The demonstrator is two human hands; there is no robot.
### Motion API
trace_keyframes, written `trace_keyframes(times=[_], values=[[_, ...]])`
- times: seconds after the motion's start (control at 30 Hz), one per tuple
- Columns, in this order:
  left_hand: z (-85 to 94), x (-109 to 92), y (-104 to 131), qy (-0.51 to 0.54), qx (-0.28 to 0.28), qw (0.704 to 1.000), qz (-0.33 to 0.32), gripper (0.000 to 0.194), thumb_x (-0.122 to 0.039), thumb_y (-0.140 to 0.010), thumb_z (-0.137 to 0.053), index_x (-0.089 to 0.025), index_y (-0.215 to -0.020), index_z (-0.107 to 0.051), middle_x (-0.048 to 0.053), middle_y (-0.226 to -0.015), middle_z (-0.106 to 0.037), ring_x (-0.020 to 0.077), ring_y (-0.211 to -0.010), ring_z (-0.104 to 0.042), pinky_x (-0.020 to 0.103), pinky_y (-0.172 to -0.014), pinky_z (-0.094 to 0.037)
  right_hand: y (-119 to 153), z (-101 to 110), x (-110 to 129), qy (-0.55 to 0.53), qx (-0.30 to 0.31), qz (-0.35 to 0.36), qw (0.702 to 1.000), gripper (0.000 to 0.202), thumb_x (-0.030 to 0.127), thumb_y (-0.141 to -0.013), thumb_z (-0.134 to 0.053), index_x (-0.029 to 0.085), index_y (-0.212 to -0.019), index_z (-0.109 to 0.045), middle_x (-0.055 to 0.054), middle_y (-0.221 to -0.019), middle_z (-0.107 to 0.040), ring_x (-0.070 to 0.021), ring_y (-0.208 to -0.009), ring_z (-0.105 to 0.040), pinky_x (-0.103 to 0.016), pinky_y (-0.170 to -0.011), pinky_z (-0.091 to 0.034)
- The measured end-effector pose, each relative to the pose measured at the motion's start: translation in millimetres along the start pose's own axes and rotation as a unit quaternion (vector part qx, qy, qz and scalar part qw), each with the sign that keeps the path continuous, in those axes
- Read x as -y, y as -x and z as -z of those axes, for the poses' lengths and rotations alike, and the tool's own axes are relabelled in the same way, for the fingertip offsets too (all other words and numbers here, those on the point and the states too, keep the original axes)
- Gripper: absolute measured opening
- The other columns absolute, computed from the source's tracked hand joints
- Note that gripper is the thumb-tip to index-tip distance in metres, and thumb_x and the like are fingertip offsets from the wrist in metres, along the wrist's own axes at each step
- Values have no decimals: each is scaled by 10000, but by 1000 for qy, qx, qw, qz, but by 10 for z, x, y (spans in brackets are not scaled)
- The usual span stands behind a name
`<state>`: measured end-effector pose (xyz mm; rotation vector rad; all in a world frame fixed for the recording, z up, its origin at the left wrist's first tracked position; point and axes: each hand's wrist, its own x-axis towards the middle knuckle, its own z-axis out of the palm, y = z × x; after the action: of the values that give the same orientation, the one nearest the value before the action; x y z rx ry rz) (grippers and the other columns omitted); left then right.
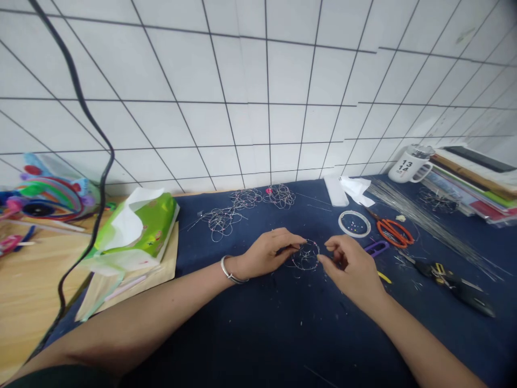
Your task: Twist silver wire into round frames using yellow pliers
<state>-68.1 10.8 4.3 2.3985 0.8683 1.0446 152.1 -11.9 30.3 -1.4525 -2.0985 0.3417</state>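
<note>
Over the dark blue cloth, a round wire ornament (pixel 306 268) with curled loops and small beads on its rim is held up between my hands. My left hand (pixel 271 250) pinches its upper left edge between thumb and fingers. At its right side is my right hand (pixel 350 264), thumb tip by the rim and fingers curled with a gap to the thumb. Whether a fine wire lies in that gap is too small to make out. Further back on the cloth lie looped wire pieces (pixel 221 222), one with a pink bead (pixel 269 191).
To the right are a round bead dish (pixel 354 224), orange-handled scissors (pixel 395 233), purple snips (pixel 377 248), black-handled pliers (pixel 456 285) and long straight wires (pixel 434 226). A white mug (pixel 409 164) stands by stacked books (pixel 476 183). A green tissue pack (pixel 139 226) and black cable (pixel 83 102) are left.
</note>
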Motion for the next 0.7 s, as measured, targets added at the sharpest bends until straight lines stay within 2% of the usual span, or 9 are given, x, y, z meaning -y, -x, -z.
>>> trace_keyframes(times=[0.17,0.27,0.37,0.43,0.57,0.7], values=[[-7,-13,-11,9,1,1000,3,283,-162,-835,-474,-194,-1112,-522,41,-869,-617,107,-809,-561,256,-727,-487,-7,33,-1,-37,-16,1,999,108,289,-747,-522,211,-822,-526,7,-716,-548,-102,-577,-487,-235,-583,-390],[-3,-9,-17,20,-27,999,31,284,-160,-823,-481,-178,-1101,-532,46,-846,-619,114,-808,-567,269,-738,-494,-15,67,6,-46,13,-6,999,117,303,-770,-505,209,-707,-532,19,-652,-540,-107,-579,-488,-231,-567,-375],[-3,4,-15,42,-56,995,65,287,-161,-808,-492,-159,-1091,-538,58,-860,-615,117,-794,-570,270,-725,-502,-17,70,19,-49,60,-8,997,141,294,-781,-493,214,-682,-554,27,-637,-550,-108,-583,-499,-231,-559,-366],[-8,16,-10,55,-65,992,91,287,-160,-802,-497,-152,-1086,-539,59,-864,-610,112,-775,-569,262,-708,-503,-16,46,16,-46,76,-10,996,113,268,-774,-495,222,-700,-567,31,-643,-555,-110,-590,-505,-235,-568,-369],[-19,24,-10,76,-68,987,122,278,-173,-801,-505,-157,-1075,-545,50,-855,-606,106,-765,-564,253,-707,-498,-9,-34,-42,-53,59,-33,996,61,251,-754,-506,232,-767,-563,30,-655,-540,-123,-624,-513,-253,-598,-388],[-13,-3,-30,99,-68,982,145,270,-200,-801,-518,-157,-1065,-551,47,-851,-603,108,-779,-563,260,-734,-495,-13,-118,-113,-146,74,-92,982,201,262,-745,-515,238,-945,-512,30,-711,-544,-108,-584,-505,-258,-582,-414]])
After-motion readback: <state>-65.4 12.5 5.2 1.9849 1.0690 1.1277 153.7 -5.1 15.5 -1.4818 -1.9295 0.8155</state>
